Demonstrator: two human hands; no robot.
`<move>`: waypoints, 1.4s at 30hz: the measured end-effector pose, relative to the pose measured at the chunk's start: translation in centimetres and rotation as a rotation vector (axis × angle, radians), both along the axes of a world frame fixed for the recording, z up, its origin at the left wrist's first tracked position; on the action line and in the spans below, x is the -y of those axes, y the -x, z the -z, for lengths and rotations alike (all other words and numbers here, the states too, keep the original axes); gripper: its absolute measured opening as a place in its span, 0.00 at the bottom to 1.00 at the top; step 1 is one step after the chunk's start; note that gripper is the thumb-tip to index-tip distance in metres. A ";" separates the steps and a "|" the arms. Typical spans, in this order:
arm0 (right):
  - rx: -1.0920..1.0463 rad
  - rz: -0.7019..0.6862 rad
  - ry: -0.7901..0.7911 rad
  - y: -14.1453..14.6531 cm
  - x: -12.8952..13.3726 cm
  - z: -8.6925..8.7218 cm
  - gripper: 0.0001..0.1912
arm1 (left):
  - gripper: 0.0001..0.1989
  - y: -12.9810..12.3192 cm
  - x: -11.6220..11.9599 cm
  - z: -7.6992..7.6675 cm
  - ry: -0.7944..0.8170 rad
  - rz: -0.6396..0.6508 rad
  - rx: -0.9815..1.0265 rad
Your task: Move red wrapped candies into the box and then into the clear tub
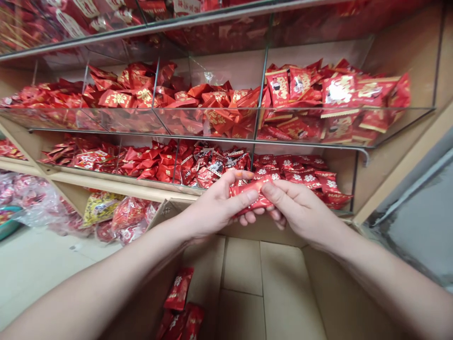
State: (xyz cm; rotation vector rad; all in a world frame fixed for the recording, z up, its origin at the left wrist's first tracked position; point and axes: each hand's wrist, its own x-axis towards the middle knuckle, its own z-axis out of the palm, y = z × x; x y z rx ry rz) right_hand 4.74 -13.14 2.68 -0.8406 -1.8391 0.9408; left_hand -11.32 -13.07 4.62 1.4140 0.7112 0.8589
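Observation:
A small red packet (253, 196) is held between both hands, above an open cardboard box (244, 269). My left hand (222, 200) grips its left part, with the thumb lying on top and fingers beneath. At its right end, my right hand (295, 205) pinches the packet between thumb and fingers. Several red packets (179, 289) lie inside the box at its left side. Behind my hands, the lower shelf bin holds red packets with white print (307, 177).
Clear-fronted shelf bins (212, 138) full of red wrapped packets run across the view. At the lower left, plastic bags (129, 215), a yellow bag (102, 208) and a green basin (9, 226) sit on the pale floor (46, 274). A grey surface (421, 222) stands at right.

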 end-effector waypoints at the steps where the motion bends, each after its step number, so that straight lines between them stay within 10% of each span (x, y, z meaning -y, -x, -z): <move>1: -0.044 -0.028 0.047 0.0 0.1 -0.1 0.19 | 0.19 -0.1 0.1 -0.1 0.019 0.015 0.012; 15: 0.351 0.139 -0.329 -0.2 0.2 0.1 0.16 | 0.07 1.8 -1.9 -0.1 -0.156 -0.094 -0.244; 25: 0.513 0.648 -0.561 -4.7 -4.0 -1.9 0.07 | 0.07 0.5 -2.9 0.5 -0.138 -0.241 -0.122; 42: 0.624 0.656 -0.715 -3.8 -7.0 -0.7 0.07 | 0.06 0.1 -3.2 1.9 -0.304 -0.202 -0.268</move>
